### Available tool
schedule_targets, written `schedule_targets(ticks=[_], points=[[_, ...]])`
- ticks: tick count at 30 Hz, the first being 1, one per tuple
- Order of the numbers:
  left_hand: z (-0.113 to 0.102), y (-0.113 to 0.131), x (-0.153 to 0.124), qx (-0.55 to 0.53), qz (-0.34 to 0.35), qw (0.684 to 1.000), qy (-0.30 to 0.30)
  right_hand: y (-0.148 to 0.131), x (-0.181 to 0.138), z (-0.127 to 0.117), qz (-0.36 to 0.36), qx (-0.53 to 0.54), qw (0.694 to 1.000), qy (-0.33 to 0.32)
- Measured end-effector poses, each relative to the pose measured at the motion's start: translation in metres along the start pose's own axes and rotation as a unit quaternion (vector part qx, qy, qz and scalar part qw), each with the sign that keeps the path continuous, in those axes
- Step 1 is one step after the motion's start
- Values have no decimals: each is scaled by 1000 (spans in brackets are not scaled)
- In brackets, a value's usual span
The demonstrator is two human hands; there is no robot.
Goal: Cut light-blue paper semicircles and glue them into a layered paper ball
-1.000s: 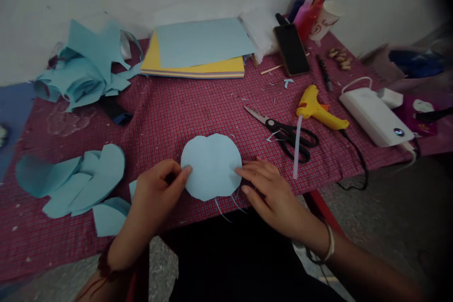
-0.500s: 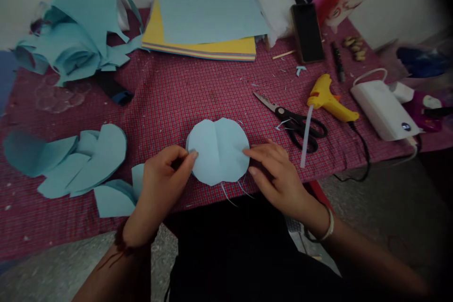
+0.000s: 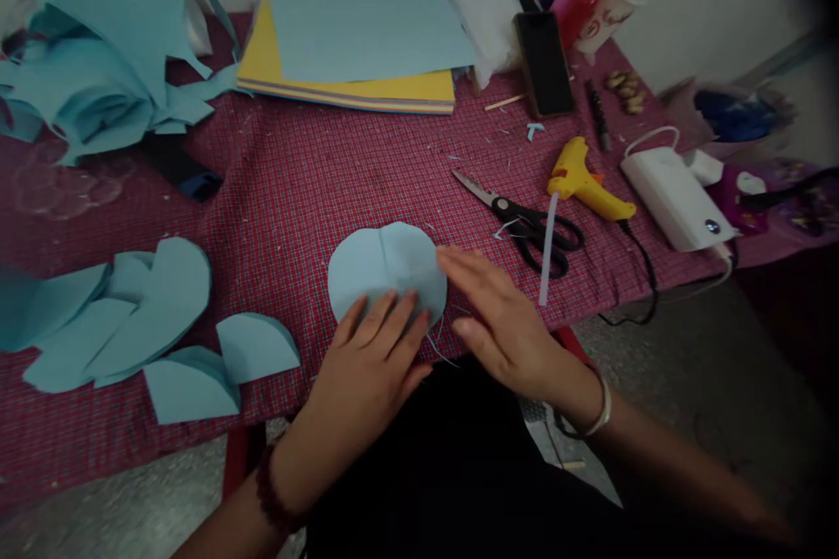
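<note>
A round light-blue paper piece [image 3: 380,266] with a crease down its middle lies on the red checked cloth [image 3: 315,183] near the front edge. My left hand [image 3: 370,362] lies flat on the paper's near part, fingers stretched out and pressing it down. My right hand [image 3: 502,323] rests at the paper's right edge with fingers extended, the fingertips touching the rim. Neither hand holds anything. A few thin paper slivers stick out from under the piece.
Black-handled scissors [image 3: 534,227], a yellow glue gun [image 3: 586,183] with a glue stick, a white power bank [image 3: 675,196] and a phone [image 3: 544,61] lie to the right. Cut blue petals [image 3: 131,314] sit at left, blue scraps [image 3: 98,61] behind, a paper stack [image 3: 354,48] at the back.
My left hand left its pinch at the paper's left edge and moved onto the paper, now lying flat on it. My right hand stayed at the right edge. The view shifted slightly.
</note>
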State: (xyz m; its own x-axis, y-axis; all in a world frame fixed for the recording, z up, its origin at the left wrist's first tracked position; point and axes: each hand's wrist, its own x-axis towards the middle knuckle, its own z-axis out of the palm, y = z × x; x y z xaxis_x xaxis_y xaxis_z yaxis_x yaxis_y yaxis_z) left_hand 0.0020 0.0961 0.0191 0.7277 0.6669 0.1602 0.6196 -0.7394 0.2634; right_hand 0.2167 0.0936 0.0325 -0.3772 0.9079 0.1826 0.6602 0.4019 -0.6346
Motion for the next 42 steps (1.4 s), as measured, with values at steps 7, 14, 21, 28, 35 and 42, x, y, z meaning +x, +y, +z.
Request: schedule_targets(ticks=[7,14,21,28,35,42], points=[[1,-5,-17,13,16,997,75,2,29,13,-55,-100,985,-129],[2,-5,-14,21,28,996,84,4,69,26,-16,-184,978,-94],[2,-4,-14,24,21,995,96,-1,44,22,-61,-145,981,-113],[-3,-6,-17,-6,22,996,89,-13,1,-12,-79,-22,972,-220],[-52,-59,35,-60,-94,992,62,3,-18,-20,32,45,996,-63],[-39,-89,94,43,-106,987,-111,9,-22,-22,43,48,998,16]])
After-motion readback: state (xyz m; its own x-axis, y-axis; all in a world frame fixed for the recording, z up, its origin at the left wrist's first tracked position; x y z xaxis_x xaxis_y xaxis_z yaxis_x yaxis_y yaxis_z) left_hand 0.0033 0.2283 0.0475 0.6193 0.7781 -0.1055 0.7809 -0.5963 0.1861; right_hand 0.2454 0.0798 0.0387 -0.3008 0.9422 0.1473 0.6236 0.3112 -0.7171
